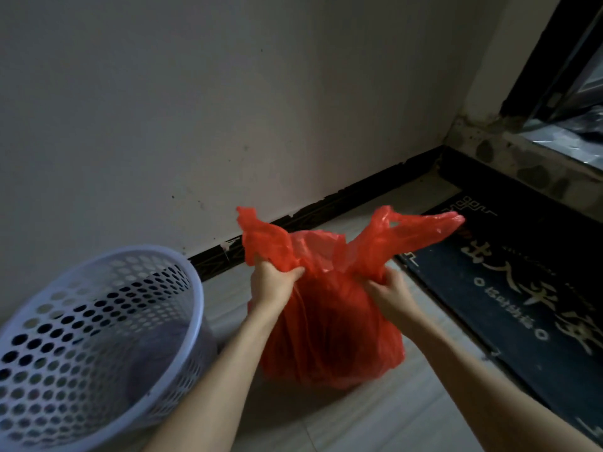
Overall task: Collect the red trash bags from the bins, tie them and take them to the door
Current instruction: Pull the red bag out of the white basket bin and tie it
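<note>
**A:** While the red bag sits on the floor between the white basket and the dark doormat, which step would you say is in hand?

**B:** The tying, I'd judge. The bag is out of the basket and stands just beside it, full and bulging. The left hand has its grip clamped on the left handle, fingers curled round the gathered plastic at its base. The right hand does the same at the foot of the right handle, though there the fingers are turned away from us, so I take the clamp from the bunching of the plastic more than from the fingers themselves.

**A:** And the next move?

**B:** As I read it, the two handles want crossing over one another above the mouth, one tucked under, then pulled snug. Both loops stand up free and apart now, so there is length to work with. The plastic looks thin; a hard tug might stretch or tear it.

**A:** What can't you make out?

**B:** What is in the bag: the plastic only shows dark shapes. The basket's bottom is dim, and something greyish lies there that I cannot name. The door itself is cut off at the right edge; only a dark frame and a stained threshold show. The mat's lettering is blurred. No other bags or bins are in view.
</note>
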The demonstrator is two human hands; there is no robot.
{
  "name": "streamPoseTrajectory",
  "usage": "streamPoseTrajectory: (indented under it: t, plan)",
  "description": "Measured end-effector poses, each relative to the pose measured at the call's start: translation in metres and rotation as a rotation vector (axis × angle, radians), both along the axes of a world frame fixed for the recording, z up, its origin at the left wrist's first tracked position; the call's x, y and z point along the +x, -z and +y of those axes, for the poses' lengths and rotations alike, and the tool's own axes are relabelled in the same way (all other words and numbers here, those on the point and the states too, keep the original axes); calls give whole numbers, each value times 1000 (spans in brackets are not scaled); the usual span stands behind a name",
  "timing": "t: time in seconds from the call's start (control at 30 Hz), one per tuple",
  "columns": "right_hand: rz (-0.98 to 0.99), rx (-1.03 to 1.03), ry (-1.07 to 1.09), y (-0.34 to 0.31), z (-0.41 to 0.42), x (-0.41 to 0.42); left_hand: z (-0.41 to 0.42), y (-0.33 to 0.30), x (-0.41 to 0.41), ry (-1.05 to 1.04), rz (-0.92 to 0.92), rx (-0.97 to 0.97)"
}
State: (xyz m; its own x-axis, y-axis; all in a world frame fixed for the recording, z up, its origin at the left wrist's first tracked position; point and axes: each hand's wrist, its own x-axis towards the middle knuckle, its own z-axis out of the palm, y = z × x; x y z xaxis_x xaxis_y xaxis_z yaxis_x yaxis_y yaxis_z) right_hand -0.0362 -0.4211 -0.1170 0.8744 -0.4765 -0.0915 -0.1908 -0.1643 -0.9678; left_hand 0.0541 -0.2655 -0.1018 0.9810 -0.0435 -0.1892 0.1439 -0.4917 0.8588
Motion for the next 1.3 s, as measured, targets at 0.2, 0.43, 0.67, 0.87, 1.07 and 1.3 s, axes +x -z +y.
streamPoseTrajectory:
  t: [0.2, 0.43, 0.67, 0.87, 1.07, 1.3]
  plan:
    - [-5, 239, 306, 5, -1, 6, 15, 5, 6, -281, 441, -447]
    - [230, -1, 219, 6, -8, 1, 26, 18, 5, -92, 222, -57]
    - [271, 106, 199, 11, -3, 1, 17, 19, -13, 546, -417, 783]
    - [82, 247, 223, 6, 6, 6, 12, 28, -21, 547, -383, 626]
    - [27, 388, 243, 11, 20, 13, 0, 32, -21, 308, -130, 338]
    - [117, 295, 153, 18, 19, 11, 4, 16, -15, 114, 185, -440]
